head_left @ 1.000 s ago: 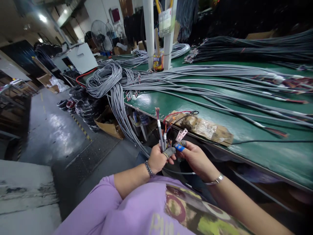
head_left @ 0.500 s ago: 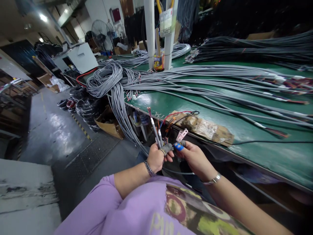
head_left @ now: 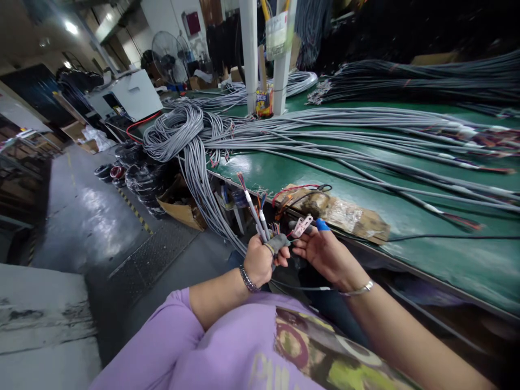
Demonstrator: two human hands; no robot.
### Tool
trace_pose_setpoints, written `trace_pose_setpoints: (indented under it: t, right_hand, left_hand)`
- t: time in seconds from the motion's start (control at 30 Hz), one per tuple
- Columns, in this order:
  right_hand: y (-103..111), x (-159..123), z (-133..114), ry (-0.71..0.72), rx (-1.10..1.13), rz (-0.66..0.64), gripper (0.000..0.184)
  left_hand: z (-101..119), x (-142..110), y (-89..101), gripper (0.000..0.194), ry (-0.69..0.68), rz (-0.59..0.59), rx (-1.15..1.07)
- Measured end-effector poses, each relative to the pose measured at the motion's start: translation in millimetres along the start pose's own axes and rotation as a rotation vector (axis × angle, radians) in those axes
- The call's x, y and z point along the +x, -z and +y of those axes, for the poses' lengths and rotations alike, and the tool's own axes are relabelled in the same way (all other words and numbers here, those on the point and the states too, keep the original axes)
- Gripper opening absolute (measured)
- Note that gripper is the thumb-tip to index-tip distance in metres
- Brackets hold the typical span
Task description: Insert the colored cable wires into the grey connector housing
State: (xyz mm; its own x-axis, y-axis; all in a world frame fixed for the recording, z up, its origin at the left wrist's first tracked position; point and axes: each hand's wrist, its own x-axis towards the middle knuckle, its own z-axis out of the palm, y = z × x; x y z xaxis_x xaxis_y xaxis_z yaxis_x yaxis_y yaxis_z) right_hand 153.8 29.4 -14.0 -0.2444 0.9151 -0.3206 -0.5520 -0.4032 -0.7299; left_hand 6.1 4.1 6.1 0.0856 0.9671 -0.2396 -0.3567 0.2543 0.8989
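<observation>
My left hand (head_left: 264, 259) is closed around several grey cables (head_left: 255, 214), with a dark finger cover on its thumb. Their stripped ends stick up above the fist, with white bands and thin coloured wires (head_left: 241, 180) fanned out. Just to the right, my right hand (head_left: 325, 253) is open, palm partly turned up and thumb raised. A blue cover (head_left: 322, 224) wraps that thumb. Beside its fingers is a pale pink slotted piece (head_left: 303, 226) near the bench edge; what holds it is hidden. A thin wire shows between the hands, and I cannot tell whether the right fingers touch it.
On the green bench (head_left: 284, 170) lie long grey cables (head_left: 365, 135) and a coiled bundle (head_left: 179, 130) draping over the edge. A taped wooden board (head_left: 341, 211) with red and black wires sits at the front edge. White posts (head_left: 281, 81) rise behind. A cardboard box (head_left: 182, 206) stands below.
My right hand has opened and drawn slightly right, its thumb lifting away from the left fist. The cable ends in my left hand have tilted a little left.
</observation>
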Motion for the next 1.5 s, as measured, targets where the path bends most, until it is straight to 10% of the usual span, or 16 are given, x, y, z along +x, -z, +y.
trace_pose_setpoints:
  t: [1.17, 1.5]
  right_hand:
    - [2, 3, 4, -0.019, 0.141, -0.018, 0.037]
    - [-4, -16, 16, 0.152, -0.245, -0.023, 0.033]
  left_hand:
    - [-10, -2, 1.7, 0.038, -0.018, 0.010, 0.052]
    - [-12, 0, 7.5, 0.042, -0.030, 0.026, 0.053]
